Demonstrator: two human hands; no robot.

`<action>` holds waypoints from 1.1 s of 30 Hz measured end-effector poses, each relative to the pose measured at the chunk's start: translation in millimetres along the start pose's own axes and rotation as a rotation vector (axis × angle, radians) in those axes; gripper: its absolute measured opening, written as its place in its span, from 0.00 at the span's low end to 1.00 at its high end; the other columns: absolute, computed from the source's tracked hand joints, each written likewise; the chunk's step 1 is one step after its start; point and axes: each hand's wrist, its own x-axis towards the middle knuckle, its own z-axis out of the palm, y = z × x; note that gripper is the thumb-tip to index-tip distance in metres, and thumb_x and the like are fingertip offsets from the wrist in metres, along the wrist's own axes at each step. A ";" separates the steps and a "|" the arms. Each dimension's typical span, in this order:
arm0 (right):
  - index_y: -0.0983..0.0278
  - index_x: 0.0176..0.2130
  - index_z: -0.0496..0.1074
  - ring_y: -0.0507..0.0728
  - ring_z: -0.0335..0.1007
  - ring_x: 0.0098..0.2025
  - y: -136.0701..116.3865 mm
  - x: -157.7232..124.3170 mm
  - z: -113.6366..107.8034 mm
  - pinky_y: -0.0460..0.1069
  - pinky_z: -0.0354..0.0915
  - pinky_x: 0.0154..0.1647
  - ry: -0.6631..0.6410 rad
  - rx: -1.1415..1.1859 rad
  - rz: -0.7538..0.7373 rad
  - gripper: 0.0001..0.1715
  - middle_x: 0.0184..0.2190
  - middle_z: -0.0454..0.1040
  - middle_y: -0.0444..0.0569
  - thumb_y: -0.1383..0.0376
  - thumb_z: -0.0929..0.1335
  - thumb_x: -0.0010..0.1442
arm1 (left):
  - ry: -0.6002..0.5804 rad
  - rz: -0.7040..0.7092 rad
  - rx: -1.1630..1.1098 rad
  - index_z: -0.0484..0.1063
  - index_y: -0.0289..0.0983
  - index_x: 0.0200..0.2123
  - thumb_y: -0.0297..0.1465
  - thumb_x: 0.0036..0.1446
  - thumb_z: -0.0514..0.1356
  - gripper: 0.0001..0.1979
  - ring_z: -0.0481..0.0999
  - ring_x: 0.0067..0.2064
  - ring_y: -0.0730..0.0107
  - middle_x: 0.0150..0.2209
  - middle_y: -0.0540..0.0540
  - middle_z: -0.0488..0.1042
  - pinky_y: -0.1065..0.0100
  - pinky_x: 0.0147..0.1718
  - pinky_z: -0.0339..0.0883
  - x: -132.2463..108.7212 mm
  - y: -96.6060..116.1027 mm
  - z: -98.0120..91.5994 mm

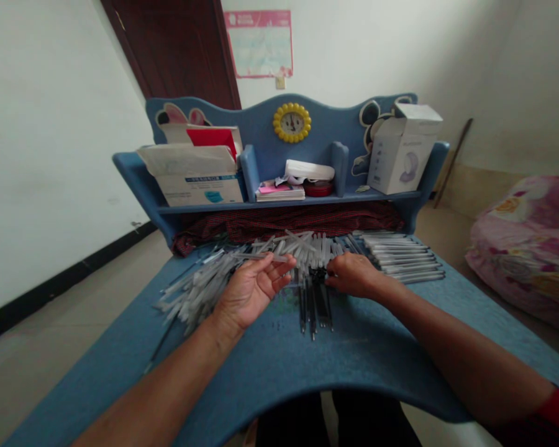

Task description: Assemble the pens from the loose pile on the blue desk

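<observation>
My left hand (254, 290) is palm up over the desk, thumb and fingers closed on a clear plastic pen barrel (281, 257) lying roughly level. To the right, my right hand (354, 274) has its fingers curled together beside a cluster of small black pen parts (317, 273); whatever it pinches is hidden. Dark ink refills (314, 307) lie below these parts, tips toward me. A loose heap of clear barrels (205, 285) spreads left of my left hand, and more barrels (302, 248) lie behind both hands. Pens with dark ends (405, 257) are stacked at the right.
The blue desk (354, 360) curves inward at its front edge. Its raised shelf (279, 203) holds a mask box (205, 188), small booklets (279, 194) and a white carton (403, 155). A checked cloth (284, 222) lies beneath the shelf, behind the barrels.
</observation>
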 end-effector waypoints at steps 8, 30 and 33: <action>0.66 0.37 0.77 0.64 0.75 0.42 -1.9 1.2 3.0 0.51 0.66 0.39 -0.017 0.004 0.021 0.16 0.37 0.78 0.60 0.61 0.63 0.56 | 0.025 0.007 -0.003 0.69 0.31 0.30 0.20 0.59 0.53 0.07 0.80 0.36 0.64 0.35 0.39 0.79 0.71 0.28 0.73 -1.3 1.8 1.0; 0.66 0.29 0.71 0.52 0.71 0.25 -15.3 -0.5 10.2 0.45 0.64 0.25 0.272 1.365 -0.212 0.07 0.21 0.74 0.44 0.64 0.70 0.48 | 0.018 0.025 0.059 0.68 0.32 0.30 0.20 0.57 0.55 0.05 0.80 0.34 0.61 0.33 0.38 0.79 0.70 0.27 0.73 -1.0 -3.7 1.5; 0.66 0.27 0.71 0.51 0.71 0.25 -21.2 -2.2 8.1 0.45 0.66 0.26 0.292 1.479 -0.219 0.08 0.21 0.73 0.43 0.65 0.72 0.46 | 0.001 0.031 0.083 0.68 0.32 0.30 0.21 0.56 0.56 0.04 0.80 0.35 0.61 0.34 0.39 0.79 0.70 0.28 0.73 -1.4 -5.2 1.1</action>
